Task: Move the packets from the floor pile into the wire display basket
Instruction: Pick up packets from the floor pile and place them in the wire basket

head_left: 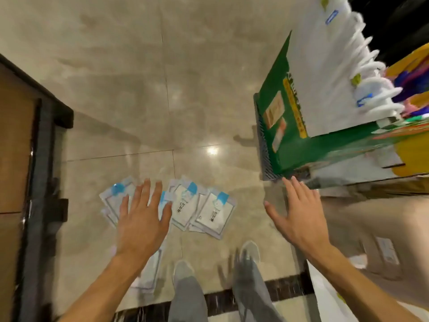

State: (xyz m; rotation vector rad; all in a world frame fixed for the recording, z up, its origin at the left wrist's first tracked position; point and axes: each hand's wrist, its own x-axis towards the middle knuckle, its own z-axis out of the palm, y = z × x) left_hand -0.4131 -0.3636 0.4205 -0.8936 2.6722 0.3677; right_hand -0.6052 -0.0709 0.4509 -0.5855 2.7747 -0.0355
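Observation:
Several flat white packets with blue tops (204,208) lie fanned out on the beige tiled floor in front of my feet. My left hand (144,217) is stretched out over the left part of the pile, fingers straight and spread, holding nothing. My right hand (299,214) hovers to the right of the pile, fingers also straight and empty, its fingertips near the lower corner of a dark wire basket (264,145). The basket stands at the right, with a green printed board (285,117) on its front. More white packets (371,73) stand in a row at its top.
A brown and black cabinet (27,159) runs along the left edge. Colourful goods (413,89) sit at the far right beside the basket. Cardboard boxes (371,228) stand at the lower right. My grey shoes (183,270) stand just behind the pile, near a dark floor stripe.

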